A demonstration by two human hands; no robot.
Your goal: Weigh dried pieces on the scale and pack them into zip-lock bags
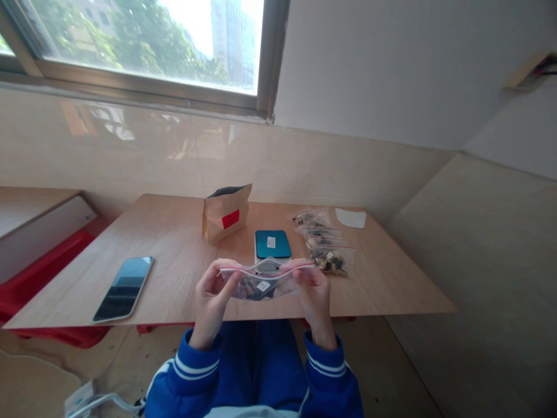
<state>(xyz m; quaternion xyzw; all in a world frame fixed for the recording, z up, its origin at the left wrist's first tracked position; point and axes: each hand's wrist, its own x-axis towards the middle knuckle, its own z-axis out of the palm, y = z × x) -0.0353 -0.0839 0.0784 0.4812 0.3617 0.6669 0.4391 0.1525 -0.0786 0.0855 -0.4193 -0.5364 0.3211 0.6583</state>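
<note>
A clear zip bag [250,288] with a red line along its top is stretched between my two hands above the table's near edge. My left hand [213,293] pinches the bag's upper left corner, and my right hand [314,293] pinches the upper right one. The bag's mouth gapes a little in the middle. Dark pieces and a small white label show inside; what the pieces are I cannot tell. Just beyond the bag lies a small scale [273,244] with a teal top and a white sticker, its near part partly hidden by the bag.
A brown paper pouch [217,217] with a red label stands behind, its top open. Several filled zip bags [333,255] overlap at the right, near a white paper [350,218]. A phone [124,288] lies at the left of the wooden table [174,232]. Red stools [47,267] stand beside it.
</note>
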